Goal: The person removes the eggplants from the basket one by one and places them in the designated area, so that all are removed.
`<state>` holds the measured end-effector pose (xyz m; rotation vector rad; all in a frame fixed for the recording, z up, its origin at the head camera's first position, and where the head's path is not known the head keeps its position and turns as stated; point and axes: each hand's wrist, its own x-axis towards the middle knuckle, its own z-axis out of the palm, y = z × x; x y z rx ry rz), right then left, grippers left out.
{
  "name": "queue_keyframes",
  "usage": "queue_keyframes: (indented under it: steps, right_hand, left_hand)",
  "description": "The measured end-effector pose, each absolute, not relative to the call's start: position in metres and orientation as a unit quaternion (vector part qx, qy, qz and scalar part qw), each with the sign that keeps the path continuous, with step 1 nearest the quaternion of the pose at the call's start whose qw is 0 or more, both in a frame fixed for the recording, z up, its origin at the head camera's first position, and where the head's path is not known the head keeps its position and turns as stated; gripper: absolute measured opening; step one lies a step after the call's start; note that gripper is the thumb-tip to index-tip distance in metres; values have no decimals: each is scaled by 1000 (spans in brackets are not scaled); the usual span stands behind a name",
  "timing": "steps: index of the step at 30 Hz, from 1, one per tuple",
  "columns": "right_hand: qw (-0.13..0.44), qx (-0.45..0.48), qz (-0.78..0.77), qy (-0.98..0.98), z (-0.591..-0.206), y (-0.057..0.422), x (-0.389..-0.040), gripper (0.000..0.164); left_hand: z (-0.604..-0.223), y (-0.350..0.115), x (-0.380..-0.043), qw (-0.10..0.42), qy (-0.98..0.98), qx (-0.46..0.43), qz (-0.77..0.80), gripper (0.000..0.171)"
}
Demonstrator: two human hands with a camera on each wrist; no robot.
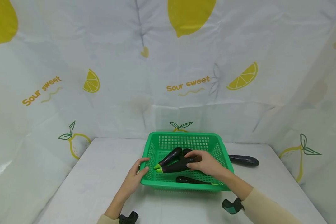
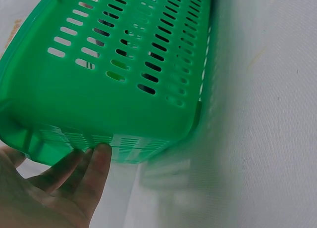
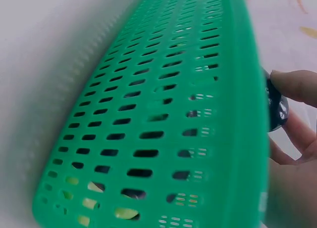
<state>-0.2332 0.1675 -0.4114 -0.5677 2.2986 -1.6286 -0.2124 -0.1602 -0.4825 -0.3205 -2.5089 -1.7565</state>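
A green plastic basket (image 1: 184,186) stands on the table with several dark eggplants in it. My right hand (image 1: 205,163) grips an eggplant (image 1: 175,166) by its thick end, its green stem pointing left. In the right wrist view the rounded end of that eggplant (image 3: 277,107) shows between thumb and fingers, past the basket rim. Behind it in the basket lies another eggplant (image 1: 170,157), and one more eggplant (image 1: 193,180) rests along the near wall. My left hand (image 1: 134,177) holds the basket's left rim, several fingers (image 2: 94,176) against the outer wall.
One eggplant (image 1: 245,160) lies on the white table (image 1: 92,183) to the right of the basket, its left part hidden behind the basket. A white sheet with lemon prints (image 1: 123,93) hangs behind the table and along its sides.
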Motion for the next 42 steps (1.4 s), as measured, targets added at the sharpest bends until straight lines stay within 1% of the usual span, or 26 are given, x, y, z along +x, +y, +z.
queue_keyframes:
  steps: [7, 11, 15, 23, 29, 36, 42]
  right_hand:
    - [125, -184, -575, 787, -402, 181, -224, 46]
    - [100, -183, -568, 796, -396, 187, -219, 44]
    - [89, -184, -578, 790, -390, 193, -213, 45]
    - [52, -154, -540, 826, -375, 210, -204, 42]
    - [29, -160, -555, 816, -365, 230, -198, 47]
    - [-8, -171, -560, 810, -359, 258, -192, 39]
    - [-39, -154, -537, 829, -357, 279, -184, 38]
  left_hand:
    - [-482, -160, -213, 31, -814, -104, -570, 39]
    - [-482, -160, -212, 31, -814, -102, -571, 39]
    - [-482, -160, -212, 32, -816, -103, -568, 38]
    - [-483, -160, -212, 27, -814, -101, -571, 39]
    - [-482, -160, -212, 27, -813, -101, -573, 39]
    - [-483, -159, -213, 30, -813, -107, -572, 37]
    - [-482, -159, -212, 29, -814, -108, -570, 38]
